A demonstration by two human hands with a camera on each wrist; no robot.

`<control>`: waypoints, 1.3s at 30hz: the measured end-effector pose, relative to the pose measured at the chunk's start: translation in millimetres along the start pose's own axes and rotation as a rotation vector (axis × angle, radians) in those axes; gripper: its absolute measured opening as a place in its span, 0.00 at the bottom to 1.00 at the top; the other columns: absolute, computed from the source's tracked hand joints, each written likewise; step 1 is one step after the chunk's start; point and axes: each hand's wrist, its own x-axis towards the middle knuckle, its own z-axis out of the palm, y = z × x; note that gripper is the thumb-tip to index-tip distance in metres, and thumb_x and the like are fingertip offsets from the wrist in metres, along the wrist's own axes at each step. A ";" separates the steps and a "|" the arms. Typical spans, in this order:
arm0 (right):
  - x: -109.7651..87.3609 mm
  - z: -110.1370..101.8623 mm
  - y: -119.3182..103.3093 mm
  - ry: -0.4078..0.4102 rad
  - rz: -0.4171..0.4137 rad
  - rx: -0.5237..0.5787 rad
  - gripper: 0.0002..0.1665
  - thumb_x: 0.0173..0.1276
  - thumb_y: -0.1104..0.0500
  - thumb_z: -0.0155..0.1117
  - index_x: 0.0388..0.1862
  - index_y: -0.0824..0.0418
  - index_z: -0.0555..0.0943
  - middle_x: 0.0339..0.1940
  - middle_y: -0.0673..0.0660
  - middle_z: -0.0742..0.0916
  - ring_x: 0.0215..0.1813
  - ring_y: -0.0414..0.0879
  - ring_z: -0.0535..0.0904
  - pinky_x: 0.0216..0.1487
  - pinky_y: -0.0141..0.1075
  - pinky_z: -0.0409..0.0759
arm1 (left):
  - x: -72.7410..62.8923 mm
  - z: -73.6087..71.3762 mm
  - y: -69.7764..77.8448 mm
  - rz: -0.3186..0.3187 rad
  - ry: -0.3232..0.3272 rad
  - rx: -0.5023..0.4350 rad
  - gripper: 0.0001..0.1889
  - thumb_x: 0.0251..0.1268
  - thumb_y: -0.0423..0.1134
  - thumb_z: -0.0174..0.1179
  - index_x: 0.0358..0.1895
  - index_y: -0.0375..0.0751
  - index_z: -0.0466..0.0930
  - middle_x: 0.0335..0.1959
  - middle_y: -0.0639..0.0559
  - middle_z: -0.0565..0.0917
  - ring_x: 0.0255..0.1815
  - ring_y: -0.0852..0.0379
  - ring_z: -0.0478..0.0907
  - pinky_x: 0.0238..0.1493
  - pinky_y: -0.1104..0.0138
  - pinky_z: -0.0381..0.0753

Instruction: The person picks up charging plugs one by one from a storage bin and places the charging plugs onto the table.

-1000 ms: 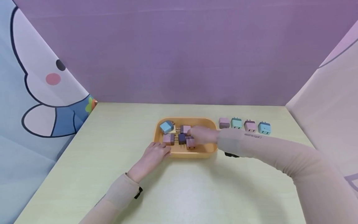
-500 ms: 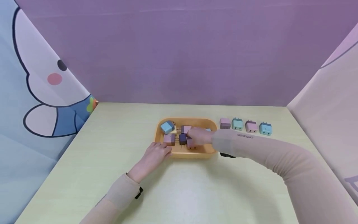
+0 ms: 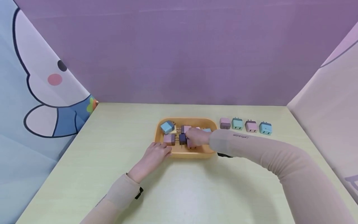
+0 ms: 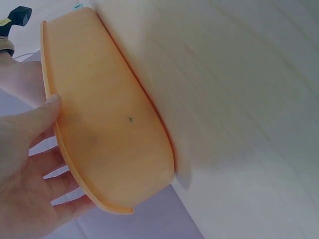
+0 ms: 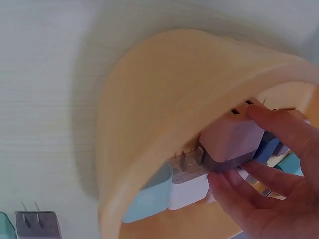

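Four chargers [image 3: 237, 124] (in a row) beside tray [image 3: 193, 155]

dark lettering [image 3: 240, 136] along forearm of right sleeve [image 3: 257, 149], head view: short single line, perhaps starting "let", rest too small and blurred to spell out. thin dark line of marks [image 3: 100, 200] on left sleeve [image 3: 120, 191], foreshortened, illegible. right wrist view: faint fine print [image 5: 185, 177] on prong face of white-bodied charger [image 5: 189, 192], unreadable. left wrist view: yellow label [image 4: 4, 22] on black device [image 4: 20, 16], upper left corner, wording illegible.
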 end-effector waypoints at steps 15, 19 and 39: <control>3.1 -5.2 -3.3 -0.080 0.074 0.012 0.13 0.57 0.61 0.62 0.42 0.61 0.76 0.38 0.55 0.75 0.38 0.47 0.72 0.36 0.34 0.69 | 0.7 1.6 -1.0 -0.009 -0.019 0.008 0.05 0.56 0.41 0.59 0.32 0.44 0.79 0.30 0.52 0.81 0.28 0.55 0.74 0.33 0.63 0.70; -0.3 -9.3 -2.5 -0.097 0.112 0.034 0.15 0.56 0.61 0.63 0.44 0.60 0.75 0.38 0.53 0.76 0.39 0.46 0.72 0.38 0.34 0.69 | 1.0 1.8 -0.9 -0.011 -0.020 -0.001 0.06 0.56 0.41 0.59 0.33 0.43 0.79 0.30 0.51 0.81 0.28 0.55 0.74 0.33 0.63 0.70; -26.1 -29.5 11.9 0.011 -0.021 -0.009 0.12 0.52 0.62 0.65 0.35 0.61 0.75 0.34 0.52 0.77 0.34 0.43 0.72 0.35 0.33 0.73 | 0.2 -1.3 0.3 -0.009 -0.013 0.011 0.06 0.56 0.42 0.58 0.33 0.43 0.79 0.30 0.51 0.81 0.27 0.54 0.73 0.32 0.64 0.69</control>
